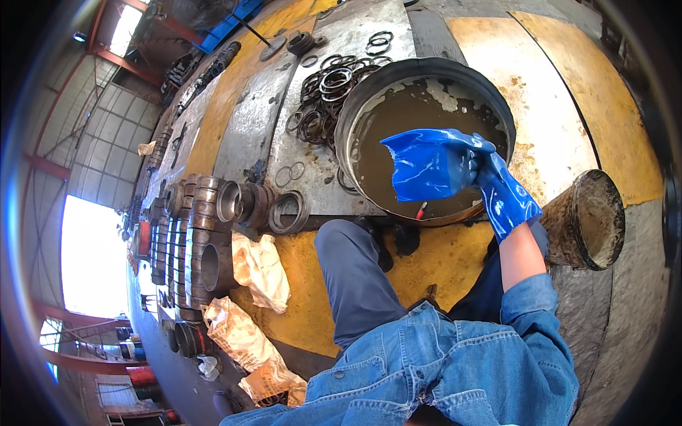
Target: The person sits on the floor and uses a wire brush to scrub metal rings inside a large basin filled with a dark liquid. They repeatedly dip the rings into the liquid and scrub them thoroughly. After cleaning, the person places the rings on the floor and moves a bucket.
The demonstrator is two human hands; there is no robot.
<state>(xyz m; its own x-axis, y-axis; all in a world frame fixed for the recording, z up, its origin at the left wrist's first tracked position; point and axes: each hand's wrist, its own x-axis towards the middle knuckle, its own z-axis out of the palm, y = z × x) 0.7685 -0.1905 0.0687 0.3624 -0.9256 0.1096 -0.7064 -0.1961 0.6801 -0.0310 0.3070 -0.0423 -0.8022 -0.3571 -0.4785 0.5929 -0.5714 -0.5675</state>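
Note:
My right hand (pixel 493 178) wears a shiny blue rubber glove and is shut on a second blue rubber glove (pixel 423 165). That glove looks empty, its jagged-edged cuff pointing left. Both are over a large round metal basin (pixel 349 183) of murky brown liquid with patches of foam. My left hand is out of view. Near the basin's close edge shows a small red-handled tool (pixel 421 210), its kind unclear. A heap of dark, wet-looking rings (pixel 335 80) lies against the basin's far left side.
Right of the basin a dirty bucket (pixel 573 223) leans. Stacked metal rings and cylinders (pixel 205 239) stand at left, beside a coil of thin rings (pixel 288 212) and crumpled paper bags (pixel 258 271). Metal sheets (pixel 511 80) cover the floor. My knees are close to the basin.

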